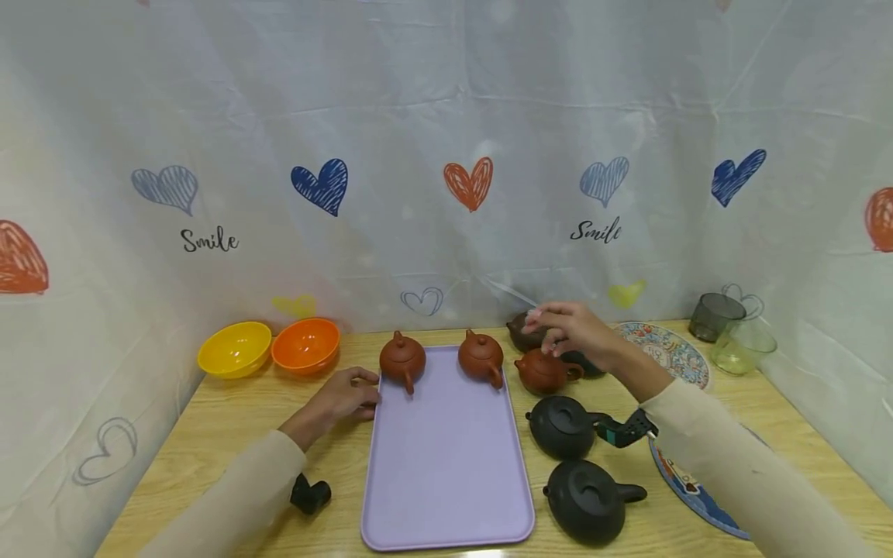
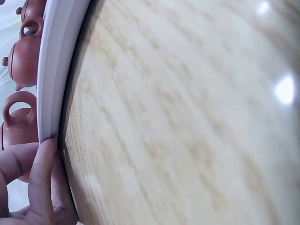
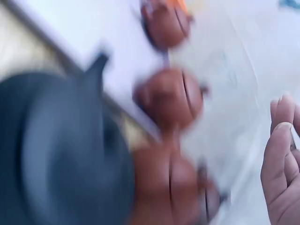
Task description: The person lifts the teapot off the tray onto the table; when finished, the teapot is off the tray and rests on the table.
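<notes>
A lilac tray (image 1: 446, 465) lies on the table with two reddish-brown teapots (image 1: 402, 358) at its far end. My left hand (image 1: 342, 397) touches the tray's left edge near the far corner; in the left wrist view a fingertip (image 2: 45, 150) rests against the rim. My right hand (image 1: 574, 335) hovers with bent fingers above a third reddish teapot (image 1: 543, 373) on the table, right of the tray. Nothing shows between its fingers in the right wrist view. Behind it stands a dark brown teapot (image 1: 525, 332), partly hidden by the hand.
Two black teapots (image 1: 586, 504) stand right of the tray, nearer me. A yellow bowl (image 1: 236, 353) and an orange bowl (image 1: 305, 346) sit at the back left. Patterned plates (image 1: 670, 353) and two cups (image 1: 717, 316) are at the right. A heart-printed cloth (image 1: 446, 256) hangs behind.
</notes>
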`<state>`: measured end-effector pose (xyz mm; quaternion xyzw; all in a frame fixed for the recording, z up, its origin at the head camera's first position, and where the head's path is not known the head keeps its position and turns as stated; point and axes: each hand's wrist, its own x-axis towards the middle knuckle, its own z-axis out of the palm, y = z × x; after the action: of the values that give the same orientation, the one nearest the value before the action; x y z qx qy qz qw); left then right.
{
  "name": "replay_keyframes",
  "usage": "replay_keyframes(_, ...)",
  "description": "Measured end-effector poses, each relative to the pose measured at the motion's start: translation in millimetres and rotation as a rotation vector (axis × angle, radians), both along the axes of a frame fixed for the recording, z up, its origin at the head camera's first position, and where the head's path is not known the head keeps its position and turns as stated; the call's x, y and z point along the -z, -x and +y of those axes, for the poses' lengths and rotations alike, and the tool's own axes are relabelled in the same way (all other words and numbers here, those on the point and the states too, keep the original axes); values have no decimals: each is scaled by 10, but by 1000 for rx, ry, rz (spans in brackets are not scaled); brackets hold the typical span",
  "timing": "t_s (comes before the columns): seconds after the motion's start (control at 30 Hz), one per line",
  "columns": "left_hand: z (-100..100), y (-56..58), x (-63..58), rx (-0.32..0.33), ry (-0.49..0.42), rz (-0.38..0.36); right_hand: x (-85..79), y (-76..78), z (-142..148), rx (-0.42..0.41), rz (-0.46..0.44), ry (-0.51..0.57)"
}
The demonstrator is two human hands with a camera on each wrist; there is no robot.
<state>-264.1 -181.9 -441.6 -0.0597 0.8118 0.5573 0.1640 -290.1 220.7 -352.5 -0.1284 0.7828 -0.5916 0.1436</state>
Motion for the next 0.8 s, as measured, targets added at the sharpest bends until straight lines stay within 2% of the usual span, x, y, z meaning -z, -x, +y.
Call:
replay_keyframes(0.2, -2, 0, -19, 5, -14, -1, 79, -32, -693, -79, -83, -57)
replay_keyframes(0.4, 2, 1, -24, 17, -18, -6, 240, -24, -1204, -101, -204, -96)
replay_keyframes(0.57, -12, 23, 9, 7, -16, -6, 346, 6, -1486, -95, -224, -142)
replay_keyframes(0.8, -25, 12, 10, 9, -16, -3, 478, 50, -1700, -52, -253, -201)
